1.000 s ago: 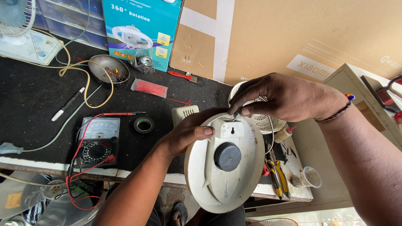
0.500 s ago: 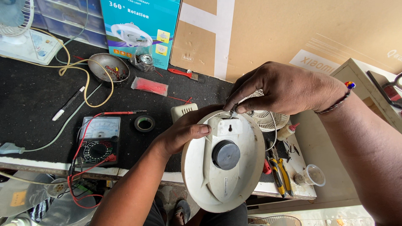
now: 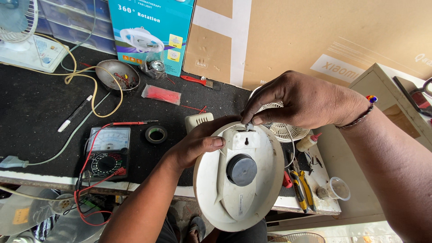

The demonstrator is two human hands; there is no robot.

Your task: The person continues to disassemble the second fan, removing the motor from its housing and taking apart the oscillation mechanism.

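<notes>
A round white fan base (image 3: 238, 180) with a dark grey knob at its middle is held upright over the front edge of the black workbench. My left hand (image 3: 200, 141) grips its upper left rim, thumb lying on the white face. My right hand (image 3: 299, 101) comes in from the right and pinches a small part at the base's top edge with its fingertips; the part itself is mostly hidden by the fingers. A beaded bracelet circles my right wrist. Behind my right hand a white fan grille (image 3: 283, 130) shows partly.
An analog multimeter (image 3: 107, 150) with red leads lies at the left, beside a roll of black tape (image 3: 156, 134). A metal bowl (image 3: 118, 75), a red packet (image 3: 161, 94), a blue box (image 3: 150, 31), yellow-handled pliers (image 3: 300, 189) and a clear cup (image 3: 335, 188) stand around.
The fan base has shifted slightly down and right in view. My right hand's fingertips have closed tighter on the top edge. My left hand keeps its grip.
</notes>
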